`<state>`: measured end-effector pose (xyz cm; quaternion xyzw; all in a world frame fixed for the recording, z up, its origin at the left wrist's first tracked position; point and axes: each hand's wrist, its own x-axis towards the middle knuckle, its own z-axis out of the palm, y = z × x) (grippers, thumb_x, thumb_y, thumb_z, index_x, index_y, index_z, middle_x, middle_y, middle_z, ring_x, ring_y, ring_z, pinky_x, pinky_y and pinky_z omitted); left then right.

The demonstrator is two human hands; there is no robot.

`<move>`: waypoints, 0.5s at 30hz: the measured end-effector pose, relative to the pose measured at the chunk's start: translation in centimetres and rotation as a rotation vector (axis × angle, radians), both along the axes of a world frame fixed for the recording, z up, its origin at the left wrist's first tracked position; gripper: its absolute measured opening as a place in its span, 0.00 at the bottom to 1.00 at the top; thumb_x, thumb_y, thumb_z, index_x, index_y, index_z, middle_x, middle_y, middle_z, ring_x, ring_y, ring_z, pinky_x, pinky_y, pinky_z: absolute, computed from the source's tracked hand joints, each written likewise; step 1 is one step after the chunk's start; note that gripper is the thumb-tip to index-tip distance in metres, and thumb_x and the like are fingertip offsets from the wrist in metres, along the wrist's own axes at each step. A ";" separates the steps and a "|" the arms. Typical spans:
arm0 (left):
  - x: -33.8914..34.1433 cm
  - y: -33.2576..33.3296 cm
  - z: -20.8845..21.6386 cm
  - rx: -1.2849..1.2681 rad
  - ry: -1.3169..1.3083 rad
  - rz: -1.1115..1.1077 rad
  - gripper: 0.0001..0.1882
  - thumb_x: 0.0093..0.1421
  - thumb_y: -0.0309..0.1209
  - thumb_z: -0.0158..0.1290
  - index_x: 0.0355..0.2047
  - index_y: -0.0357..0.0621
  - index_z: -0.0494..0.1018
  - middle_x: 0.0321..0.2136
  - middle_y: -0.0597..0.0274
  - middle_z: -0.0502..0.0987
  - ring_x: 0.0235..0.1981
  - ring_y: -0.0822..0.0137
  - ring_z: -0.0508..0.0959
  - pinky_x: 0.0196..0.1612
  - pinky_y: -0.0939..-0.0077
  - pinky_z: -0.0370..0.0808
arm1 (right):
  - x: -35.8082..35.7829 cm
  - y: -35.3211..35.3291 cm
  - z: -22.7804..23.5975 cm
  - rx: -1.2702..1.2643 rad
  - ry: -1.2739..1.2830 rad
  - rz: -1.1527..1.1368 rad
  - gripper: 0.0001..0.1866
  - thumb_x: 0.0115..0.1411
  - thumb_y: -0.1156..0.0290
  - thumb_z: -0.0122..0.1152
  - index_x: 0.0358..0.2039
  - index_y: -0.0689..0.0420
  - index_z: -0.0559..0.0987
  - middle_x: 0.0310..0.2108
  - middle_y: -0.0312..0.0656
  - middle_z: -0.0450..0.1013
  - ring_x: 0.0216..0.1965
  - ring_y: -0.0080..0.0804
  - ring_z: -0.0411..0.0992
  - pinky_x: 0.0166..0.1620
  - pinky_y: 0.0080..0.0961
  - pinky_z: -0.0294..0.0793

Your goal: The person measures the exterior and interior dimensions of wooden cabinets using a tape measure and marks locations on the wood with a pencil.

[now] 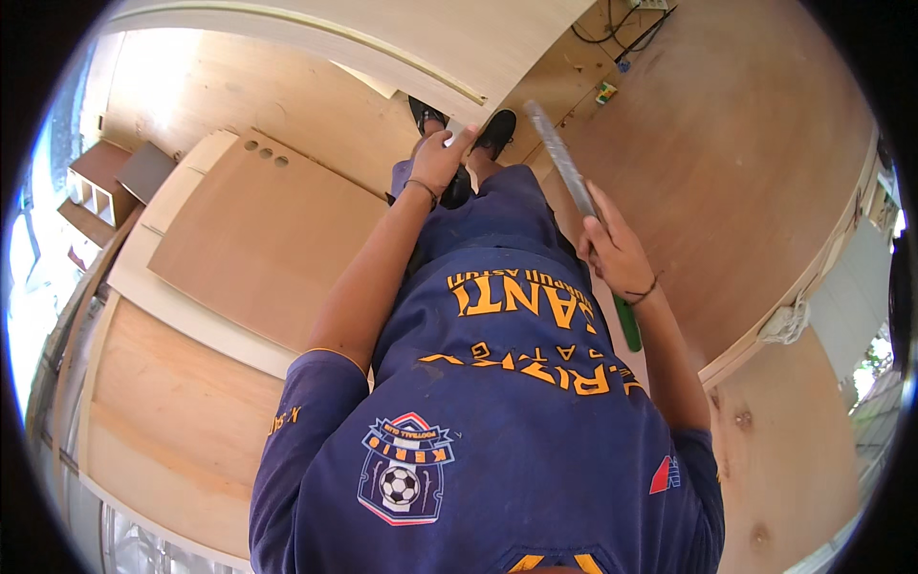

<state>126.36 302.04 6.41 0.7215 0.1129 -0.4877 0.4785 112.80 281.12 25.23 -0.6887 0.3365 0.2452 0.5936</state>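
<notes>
My right hand (614, 244) is closed round a file with a long flat grey metal blade (562, 158) that points up and away. Its green handle (626, 325) sticks out below the hand, beside my wrist. My left hand (439, 165) is at the near edge of a pale panel (382, 38), fingers bent. Something small and whitish shows at its fingers, too little to name. Just under that hand is a black object (459, 188), mostly hidden by the hand and my shorts.
On the left, a brown board (277, 239) with round holes lies on paler boards. A large brown wooden panel (736, 163) fills the right side. Black cables (622, 38) lie at the top. My black shoes (495, 132) stand below the pale panel. Small box-like shelves (100, 191) stand far left.
</notes>
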 end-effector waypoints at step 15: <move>2.9 -2.5 -1.6 -0.069 -0.044 -0.078 0.39 0.41 0.64 0.54 0.27 0.30 0.74 0.21 0.55 0.75 0.26 0.66 0.75 0.32 0.76 0.70 | 12.9 1.6 -1.1 0.059 0.597 0.253 0.19 0.64 0.63 0.37 0.55 0.47 0.62 0.17 0.31 0.57 0.14 0.18 0.55 0.17 0.18 0.59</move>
